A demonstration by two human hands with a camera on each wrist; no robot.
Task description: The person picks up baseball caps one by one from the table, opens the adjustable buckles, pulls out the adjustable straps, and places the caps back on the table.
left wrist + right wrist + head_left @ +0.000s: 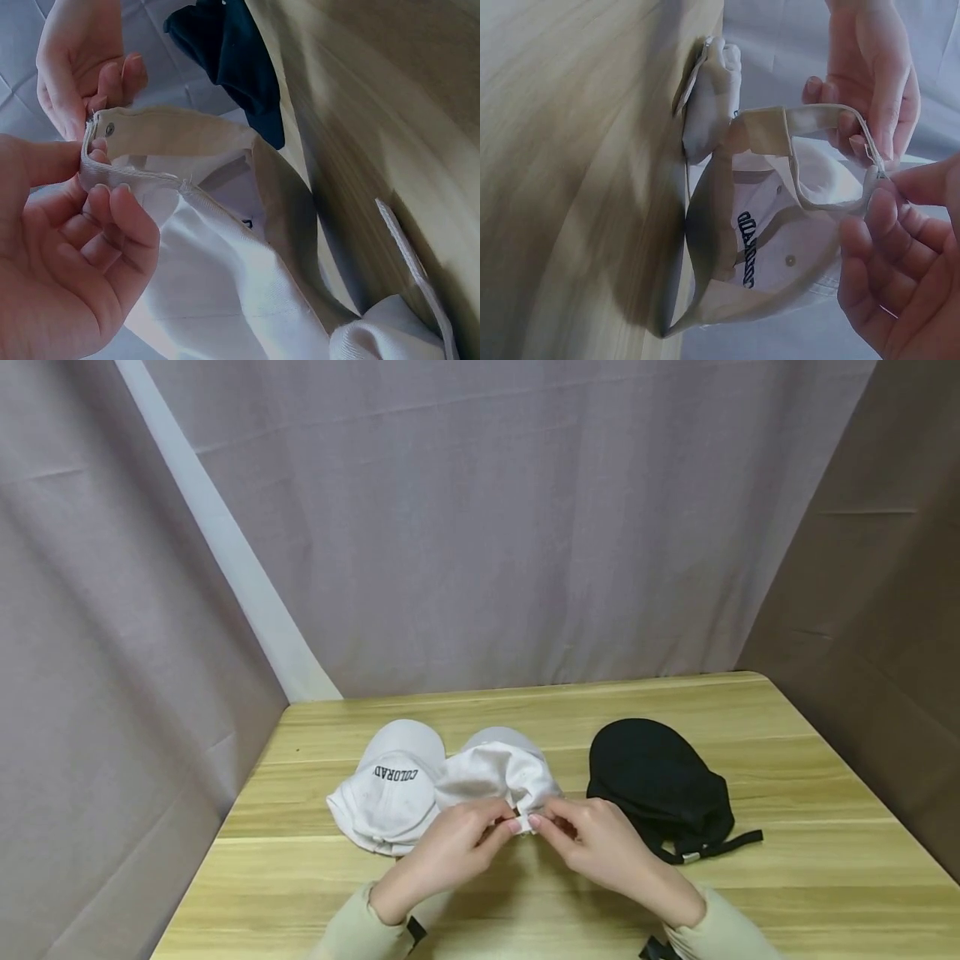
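Note:
A white cap (487,770) lies in the middle of the table, its brim pointing away and its back strap (524,823) toward me. My left hand (459,842) pinches one side of the strap between thumb and fingers. Close beside it, my right hand (600,845) pinches the other side. A small metal snap (110,128) shows on the strap in the left wrist view. Seen in the right wrist view, the strap makes a loop above the cap's opening, and dark lettering (746,250) shows inside. Whether the strap ends are joined is hidden by the fingertips.
Another white cap (393,789) with dark lettering lies at the left, touching the middle one. To the right is a black cap (652,768), its strap (742,841) trailing over the wooden table (802,777). Grey curtains (525,527) stand behind and at the sides.

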